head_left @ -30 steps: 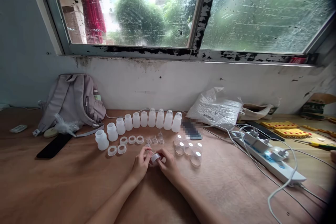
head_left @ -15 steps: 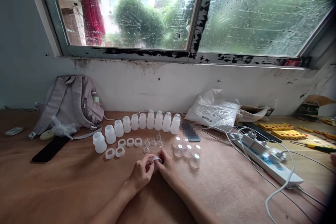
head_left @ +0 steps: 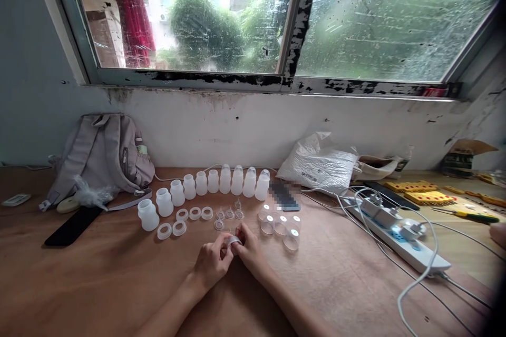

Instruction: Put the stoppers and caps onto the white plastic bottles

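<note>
While left hand (head_left: 211, 262) and right hand (head_left: 247, 249) meet | white ring (head_left: 232, 242) half-hidden

Home workbench, window (head_left: 276, 16), backpack (head_left: 103, 152)

A small white plastic ring (head_left: 233, 241) sits pinched between the fingers of the left hand (head_left: 211, 263) and the right hand (head_left: 249, 250), just above the brown desk (head_left: 98, 284). It is pale and slightly see-through, round like a short collar, and it looks the same as the loose rings lying farther back. Fingers cover much of it, so only its upper rim shows; its exact tilt cannot be told.
</note>
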Tool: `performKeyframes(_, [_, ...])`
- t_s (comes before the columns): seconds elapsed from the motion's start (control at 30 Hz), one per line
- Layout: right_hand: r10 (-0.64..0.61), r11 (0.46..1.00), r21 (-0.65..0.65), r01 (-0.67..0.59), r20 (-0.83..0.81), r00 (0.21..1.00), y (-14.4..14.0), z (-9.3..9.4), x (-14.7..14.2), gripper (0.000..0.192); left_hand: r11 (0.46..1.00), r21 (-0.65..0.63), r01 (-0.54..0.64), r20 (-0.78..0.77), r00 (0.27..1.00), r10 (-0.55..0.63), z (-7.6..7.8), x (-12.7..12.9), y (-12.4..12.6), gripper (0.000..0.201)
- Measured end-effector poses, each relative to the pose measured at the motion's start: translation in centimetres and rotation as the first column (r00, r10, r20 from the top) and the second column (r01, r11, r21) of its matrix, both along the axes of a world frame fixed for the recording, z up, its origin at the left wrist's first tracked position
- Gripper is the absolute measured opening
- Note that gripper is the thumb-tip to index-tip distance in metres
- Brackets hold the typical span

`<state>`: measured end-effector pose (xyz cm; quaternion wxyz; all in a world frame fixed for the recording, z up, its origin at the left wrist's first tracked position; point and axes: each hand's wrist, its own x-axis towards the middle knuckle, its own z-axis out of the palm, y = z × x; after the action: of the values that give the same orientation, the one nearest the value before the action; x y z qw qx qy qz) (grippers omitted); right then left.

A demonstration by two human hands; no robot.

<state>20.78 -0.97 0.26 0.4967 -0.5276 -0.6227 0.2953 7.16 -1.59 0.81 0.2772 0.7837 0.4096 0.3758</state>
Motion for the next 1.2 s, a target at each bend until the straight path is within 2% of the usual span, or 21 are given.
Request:
performKeyframes(0.07, [-0.013,1.000,0.004,0.013,-0.004,1.000,0.1,-0.3,0.1,0.013,0.998,-0.061,-0.008,0.054,0.998,0.011,0.2,0.2,0.0,0.020])
performKeyframes(0.13, [-0.034,0.999,0.023,0.034,-0.017,0.999,0.2,-0.4,0.2,0.011,0.984,-0.173,0.035,0.170,0.985,-0.005,0.5,0.3,0.2,0.021])
performKeyframes(0.23, [-0.061,0.997,0.052,0.063,-0.028,0.998,0.1,-0.4,0.4,0.009,0.926,-0.370,0.079,0.376,0.924,0.071,0.2,0.4,0.9,0.032])
performKeyframes(0.33, [-0.053,0.996,0.065,0.054,-0.016,0.998,0.0,-0.4,0.5,0.010,0.865,-0.487,0.124,0.467,0.874,0.137,-0.5,0.6,1.7,0.044])
performKeyframes(0.4, [-0.047,0.996,0.073,0.046,0.003,0.999,-0.1,-0.4,0.5,0.010,0.862,-0.483,0.156,0.477,0.872,0.109,-0.9,0.6,1.9,0.043])
performKeyframes(0.5, [-0.048,0.995,0.084,0.045,0.031,0.998,-0.2,-0.2,0.4,0.011,0.889,-0.434,0.148,0.466,0.881,0.080,-0.8,0.5,1.8,0.036])
performKeyframes(0.6, [-0.014,0.997,0.082,0.010,0.046,0.999,-0.4,-0.1,0.2,0.005,0.896,-0.422,0.142,0.496,0.863,0.097,-0.4,0.3,1.6,0.033])
performKeyframes(0.77, [0.014,0.997,0.078,-0.018,0.046,0.999,-0.4,-0.2,0.2,0.006,0.899,-0.413,0.143,0.519,0.849,0.103,-0.2,0.1,1.5,0.030])
performKeyframes(0.9, [0.037,0.996,0.074,-0.040,0.035,0.999,-0.5,-0.2,0.5,0.009,0.914,-0.392,0.102,0.511,0.850,0.124,-0.4,0.1,1.7,0.030])
performKeyframes(0.97, [0.069,0.994,0.078,-0.072,0.039,0.997,-0.2,-0.1,0.6,0.018,0.924,-0.379,0.058,0.523,0.837,0.162,-0.5,0.0,2.1,0.030])
performKeyframes(1.07, [0.030,0.988,0.149,-0.045,0.101,0.994,1.3,0.4,0.6,0.028,0.929,-0.368,-0.042,0.560,0.788,0.258,-0.7,-0.7,3.0,0.031])
performKeyframes(1.2, [-0.063,0.968,0.251,-0.005,0.265,0.962,5.7,2.1,-0.6,0.036,0.917,-0.378,-0.130,0.584,0.735,0.345,-1.2,-1.8,4.5,0.038])
